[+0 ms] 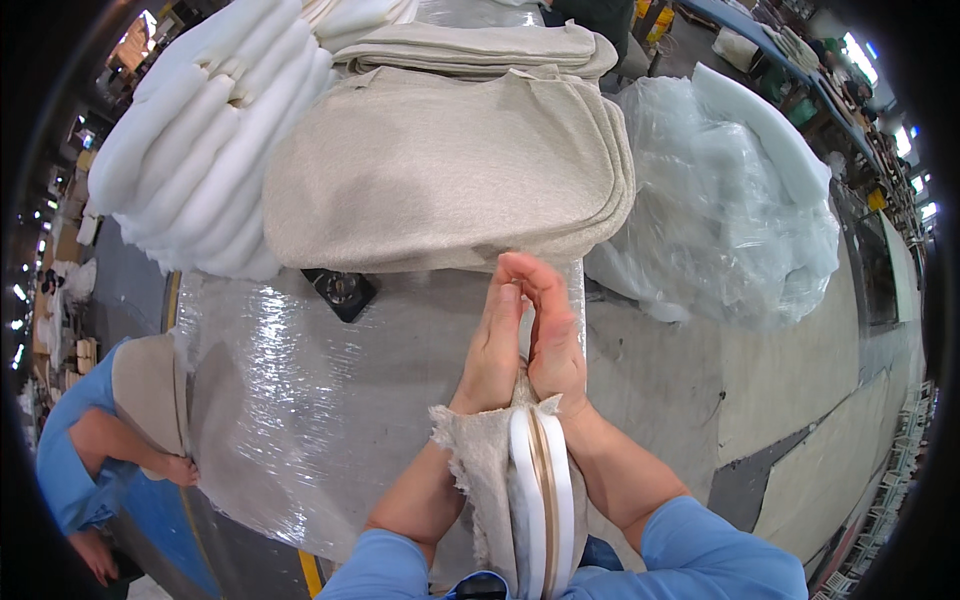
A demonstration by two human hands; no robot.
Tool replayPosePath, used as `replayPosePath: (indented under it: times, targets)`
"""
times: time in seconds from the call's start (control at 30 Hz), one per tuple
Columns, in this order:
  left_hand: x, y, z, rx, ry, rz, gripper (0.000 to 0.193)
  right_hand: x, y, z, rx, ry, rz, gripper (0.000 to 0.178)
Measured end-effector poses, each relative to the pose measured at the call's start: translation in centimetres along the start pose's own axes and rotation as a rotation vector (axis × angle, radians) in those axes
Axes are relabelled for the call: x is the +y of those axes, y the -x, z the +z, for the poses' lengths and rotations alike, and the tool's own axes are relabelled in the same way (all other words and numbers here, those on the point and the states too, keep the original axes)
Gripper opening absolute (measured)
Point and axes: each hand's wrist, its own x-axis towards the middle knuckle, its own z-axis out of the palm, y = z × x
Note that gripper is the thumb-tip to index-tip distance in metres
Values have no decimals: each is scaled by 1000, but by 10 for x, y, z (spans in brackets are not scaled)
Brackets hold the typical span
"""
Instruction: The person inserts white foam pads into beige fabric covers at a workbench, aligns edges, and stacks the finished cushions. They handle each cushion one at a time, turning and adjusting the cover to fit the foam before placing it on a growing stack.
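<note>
My left hand (490, 348) and my right hand (556, 342) face each other palm to palm, fingers stretched forward, their tips close together. A narrow tip of beige fabric shows between the heels of the hands. Behind it, a beige fabric cover (483, 478) with frayed edges lies between my forearms and runs back to my body. White padding (565, 500) shows along its right side as pale strips, with a tan band between them. Just beyond my fingertips is a stack of beige cushion pieces (420, 165) with rounded corners.
White padding rolls (200, 150) are piled at the far left. A clear plastic-wrapped white bundle (725, 200) stands right. A black object (342, 292) lies on the plastic-covered table (270, 400). At left, another person's hand (180, 470) touches a beige piece (150, 395).
</note>
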Motion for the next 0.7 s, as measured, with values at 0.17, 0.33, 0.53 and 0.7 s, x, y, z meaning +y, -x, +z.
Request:
replayPosePath:
  times: [0.17,0.33,0.53,0.7]
  targets:
    - [18,0,10,97,-224,-16,61,3,11,-7,-61,56,8,92]
    - [28,6,15,214,-305,-18,64,1,23,-16,-101,63,86,93]
    - [47,29,36,208,-157,35,64,0,38,-25,-185,-24,113,82]
    - [51,65,12,70,284,117,86,-2,52,-31,-263,-48,147,71]
